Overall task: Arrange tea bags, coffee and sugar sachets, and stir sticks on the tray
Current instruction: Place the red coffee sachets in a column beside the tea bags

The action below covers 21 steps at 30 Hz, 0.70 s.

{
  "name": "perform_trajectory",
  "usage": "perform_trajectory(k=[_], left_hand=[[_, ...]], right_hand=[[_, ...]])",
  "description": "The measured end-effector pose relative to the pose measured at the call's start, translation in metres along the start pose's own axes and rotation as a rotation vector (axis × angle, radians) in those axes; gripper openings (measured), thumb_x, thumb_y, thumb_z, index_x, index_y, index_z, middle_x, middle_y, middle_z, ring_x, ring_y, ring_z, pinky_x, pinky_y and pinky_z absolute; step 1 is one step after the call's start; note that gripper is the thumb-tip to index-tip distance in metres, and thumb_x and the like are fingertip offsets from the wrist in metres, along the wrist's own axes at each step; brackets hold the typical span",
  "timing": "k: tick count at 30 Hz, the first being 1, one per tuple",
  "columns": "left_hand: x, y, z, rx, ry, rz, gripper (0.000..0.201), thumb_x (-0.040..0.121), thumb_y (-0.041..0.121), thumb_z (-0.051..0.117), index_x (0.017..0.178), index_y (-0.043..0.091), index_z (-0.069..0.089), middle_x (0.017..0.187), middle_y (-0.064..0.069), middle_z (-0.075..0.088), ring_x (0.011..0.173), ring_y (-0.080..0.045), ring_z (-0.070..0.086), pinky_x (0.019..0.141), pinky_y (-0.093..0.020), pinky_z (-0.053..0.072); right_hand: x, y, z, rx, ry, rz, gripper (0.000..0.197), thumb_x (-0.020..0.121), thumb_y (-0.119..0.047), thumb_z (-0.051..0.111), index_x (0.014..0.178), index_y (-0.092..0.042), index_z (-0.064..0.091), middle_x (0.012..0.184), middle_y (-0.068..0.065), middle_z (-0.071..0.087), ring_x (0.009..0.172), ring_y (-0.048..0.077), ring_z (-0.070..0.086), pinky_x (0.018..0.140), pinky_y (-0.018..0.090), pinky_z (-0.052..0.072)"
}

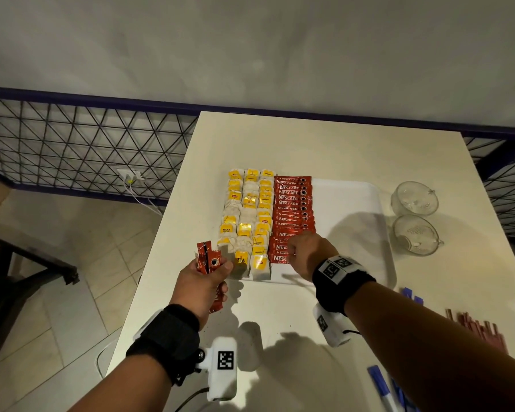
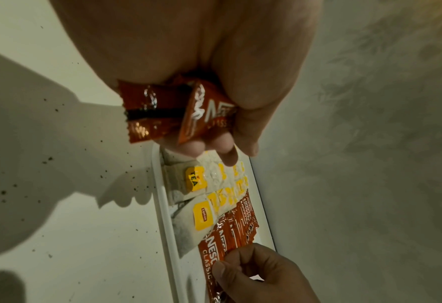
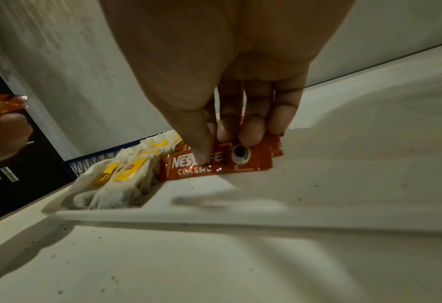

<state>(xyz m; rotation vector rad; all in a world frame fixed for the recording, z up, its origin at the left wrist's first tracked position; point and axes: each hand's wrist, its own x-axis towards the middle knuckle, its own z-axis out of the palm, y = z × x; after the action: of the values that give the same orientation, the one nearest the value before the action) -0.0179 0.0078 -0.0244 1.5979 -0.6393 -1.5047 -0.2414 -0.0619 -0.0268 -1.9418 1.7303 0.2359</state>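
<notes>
The right hand (image 1: 308,251) reaches down onto the white tray (image 1: 354,197), thumb and fingertips (image 3: 250,135) curled onto the nearest coffee sachet (image 3: 214,164), a red Nescafé Classic packet lying flat; the thumb presses on its printed face and the fingers touch its far edge, so the hold is a narrow pinch on the packet. The left hand (image 1: 202,281) is closed around a small bundle of spare sachets (image 1: 205,258), red ends fanning upward from the fist, held just off the tray's near-left corner and above the table edge.

On the tray, the pinched sachet is the nearest member of a column of coffee sachets (image 1: 292,209) overlapping from the far rim toward the near rim. Directly left of that column, three columns of tea bags (image 1: 247,221) with yellow tags fill the tray's left part, touching the sachets. The tray's right part is bare white surface.

Right of the tray, well apart from it on the pale table (image 1: 309,138), stand two clear glass cups (image 1: 415,218). Nearer than the tray and to its right lie blue sachets (image 1: 381,385) and a cluster of reddish stir sticks (image 1: 476,328) at the table's right edge.
</notes>
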Motion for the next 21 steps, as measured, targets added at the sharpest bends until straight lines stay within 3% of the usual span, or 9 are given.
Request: perform_trajectory(k=[21], left_hand=[[-0.0063,0.0001,0.0,-0.016,-0.015,-0.011,0.017,0.087,0.01,0.069,0.103,0.01,0.061,0.079,-0.018,0.057,0.05,-0.018,0.048,0.05,-0.029,0.044]], right_hand=[[-0.0016,-0.0048,-0.0029,-0.074,-0.033,-0.036,0.026,0.095,-0.031,0.053,0.117,-0.018,0.055,0.12,0.003,0.058,0.106,0.021,0.057,0.095,0.033,0.047]])
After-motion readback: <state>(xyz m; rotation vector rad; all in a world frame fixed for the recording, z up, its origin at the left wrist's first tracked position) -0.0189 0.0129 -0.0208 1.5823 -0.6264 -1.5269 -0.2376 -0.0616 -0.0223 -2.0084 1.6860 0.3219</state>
